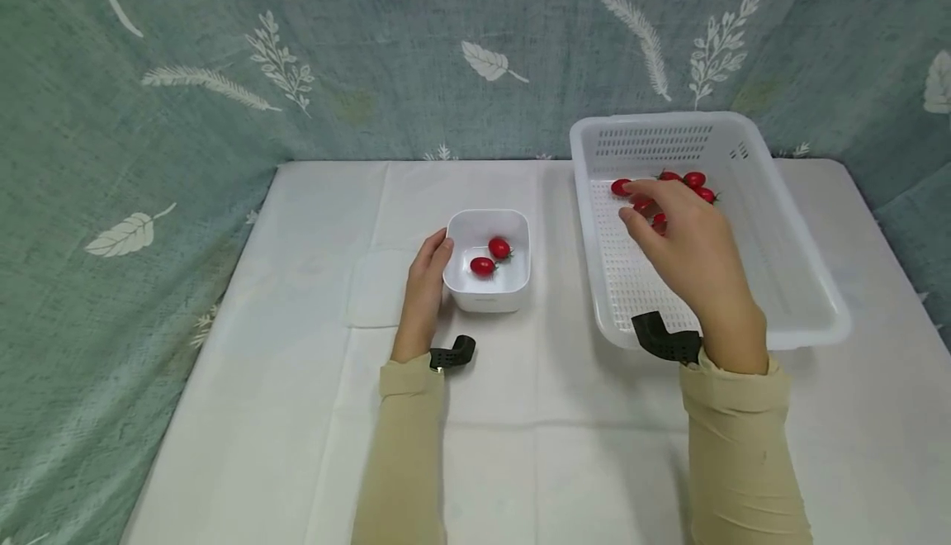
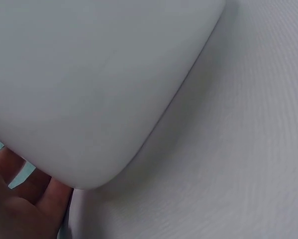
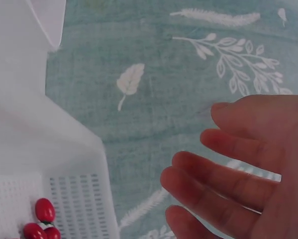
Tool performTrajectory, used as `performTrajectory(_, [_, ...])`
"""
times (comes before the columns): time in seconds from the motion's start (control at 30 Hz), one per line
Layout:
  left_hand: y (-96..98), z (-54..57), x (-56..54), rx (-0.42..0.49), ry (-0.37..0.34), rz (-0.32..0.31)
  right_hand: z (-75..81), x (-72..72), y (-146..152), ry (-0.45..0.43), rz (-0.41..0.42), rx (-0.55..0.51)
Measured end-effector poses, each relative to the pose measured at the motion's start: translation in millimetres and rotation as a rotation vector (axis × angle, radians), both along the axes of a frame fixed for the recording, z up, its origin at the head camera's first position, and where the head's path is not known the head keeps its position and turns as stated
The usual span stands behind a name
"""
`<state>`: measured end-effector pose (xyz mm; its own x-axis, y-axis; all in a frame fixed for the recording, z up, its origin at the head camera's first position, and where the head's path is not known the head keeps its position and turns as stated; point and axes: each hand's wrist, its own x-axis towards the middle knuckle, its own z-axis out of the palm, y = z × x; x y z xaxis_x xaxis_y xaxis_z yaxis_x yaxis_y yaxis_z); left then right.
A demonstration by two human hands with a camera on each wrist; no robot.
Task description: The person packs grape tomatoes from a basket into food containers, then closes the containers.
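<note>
My left hand (image 1: 425,285) holds the left side of a small white square container (image 1: 486,301), its thumb at the rim. Two red cherry tomatoes (image 1: 483,267) with green stems lie inside. In the left wrist view the container's wall (image 2: 99,89) fills much of the picture, with fingers (image 2: 54,199) against its far side. My right hand (image 1: 691,244) is over a large white perforated basket (image 1: 798,256), thumb and fingers apart and nothing between them. Several cherry tomatoes (image 1: 694,180) lie in the basket around and partly under the fingers; more (image 3: 45,210) show in the right wrist view.
A white cloth (image 1: 490,471) with fold lines covers the table. Left of the small container lies a flat, pale square lid-like piece (image 1: 375,289). A green curtain (image 1: 416,58) with white leaf prints hangs behind the table, close to the basket's far rim.
</note>
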<state>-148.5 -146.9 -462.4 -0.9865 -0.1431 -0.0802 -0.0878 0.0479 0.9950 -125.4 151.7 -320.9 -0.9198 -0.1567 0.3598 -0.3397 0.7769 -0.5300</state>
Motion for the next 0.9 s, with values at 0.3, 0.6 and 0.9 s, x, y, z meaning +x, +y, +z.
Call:
performTrajectory(0.3, [-0.6, 1.2, 0.8, 0.001, -0.005, -0.013, 9.1, -15.6, 10.3, -0.081, 0.004, 0.100])
performTrajectory(0.6, [-1.4, -0.9, 4.3, 0.022, -0.021, 0.004, -0.2, -28.1, 16.5, -0.144, 0.042, 0.261])
performTrajectory(0.9, [0.4, 7.6, -0.5, 0.011, 0.047, 0.023, -7.1, -46.6, 27.4, -0.182, 0.074, 0.390])
